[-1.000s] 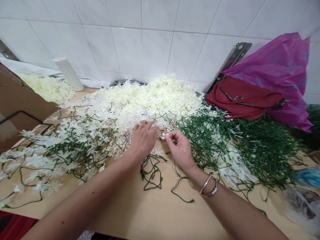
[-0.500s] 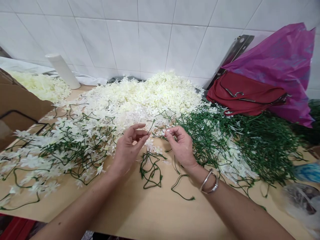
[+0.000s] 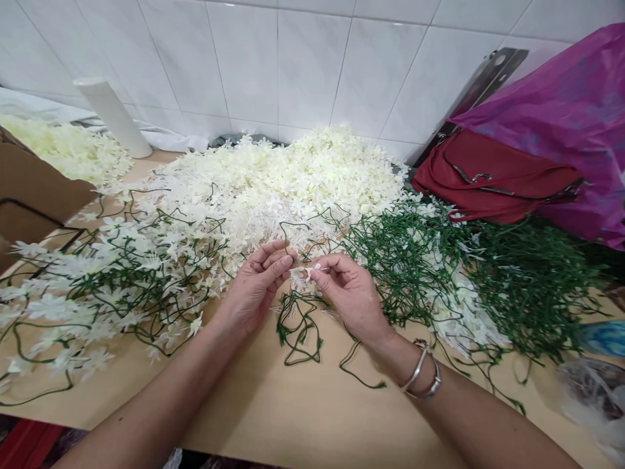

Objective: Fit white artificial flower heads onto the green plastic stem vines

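My left hand (image 3: 261,283) pinches a thin green stem (image 3: 287,236) that curls up above its fingertips. Close beside it, my right hand (image 3: 349,293) holds a small white flower piece (image 3: 315,270) between thumb and forefinger. The two sets of fingertips are nearly touching; whether stem and flower piece meet is too small to tell. Below them, several loose green stems (image 3: 300,332) lie on the table, with another single stem (image 3: 361,371) to the right. Behind the hands spreads a big heap of white petals (image 3: 312,169).
Flowers on green stems (image 3: 146,280) cover the left side of the table (image 3: 273,417). Piles of green stems (image 3: 527,286) lie at right, near a red handbag (image 3: 498,172) and a purple plastic bag (image 3: 561,111). A cardboard box (image 3: 39,189) and a white roll (image 3: 114,117) stand at left.
My hands have come closer together. The left hand has turned so its thumb lies on top, and the stem in it now bends upward. The whole view has shifted slightly.
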The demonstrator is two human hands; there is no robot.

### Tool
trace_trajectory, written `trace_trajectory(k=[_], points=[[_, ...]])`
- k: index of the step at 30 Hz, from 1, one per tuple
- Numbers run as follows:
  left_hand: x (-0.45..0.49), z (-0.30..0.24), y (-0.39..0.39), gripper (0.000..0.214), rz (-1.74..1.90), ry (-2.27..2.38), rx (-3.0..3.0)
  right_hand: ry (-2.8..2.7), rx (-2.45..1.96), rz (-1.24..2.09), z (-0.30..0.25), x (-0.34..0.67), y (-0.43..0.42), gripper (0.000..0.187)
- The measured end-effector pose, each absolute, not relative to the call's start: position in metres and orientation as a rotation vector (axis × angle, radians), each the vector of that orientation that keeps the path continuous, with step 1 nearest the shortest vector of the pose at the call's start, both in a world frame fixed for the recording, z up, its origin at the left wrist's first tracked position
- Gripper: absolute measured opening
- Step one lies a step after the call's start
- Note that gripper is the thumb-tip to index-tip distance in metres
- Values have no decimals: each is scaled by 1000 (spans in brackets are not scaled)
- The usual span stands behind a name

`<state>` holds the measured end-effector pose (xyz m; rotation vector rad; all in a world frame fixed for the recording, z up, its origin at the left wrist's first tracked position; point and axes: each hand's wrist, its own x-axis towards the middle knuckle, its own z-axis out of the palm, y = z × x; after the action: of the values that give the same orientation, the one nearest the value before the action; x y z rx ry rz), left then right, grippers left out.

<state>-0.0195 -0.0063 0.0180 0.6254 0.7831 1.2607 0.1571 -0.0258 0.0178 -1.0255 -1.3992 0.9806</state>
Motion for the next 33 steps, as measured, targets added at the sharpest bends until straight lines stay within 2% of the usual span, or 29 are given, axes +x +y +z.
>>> trace_trajectory(k=[6,19,26,33], points=[[-12,16,-10,39,1204,745,638,-1401,-980,1001,18,156,-25,6],[-11,14,-11,38,1183,719,600,-1164,-979,1290,9,154,-22,33],[-7,11,-12,36,1202,682,628,-1167,-980,1286,10,154,-23,33],[-2,13,-14,37,1221,688,642,-1178,-995,1212,6,154,-22,24]])
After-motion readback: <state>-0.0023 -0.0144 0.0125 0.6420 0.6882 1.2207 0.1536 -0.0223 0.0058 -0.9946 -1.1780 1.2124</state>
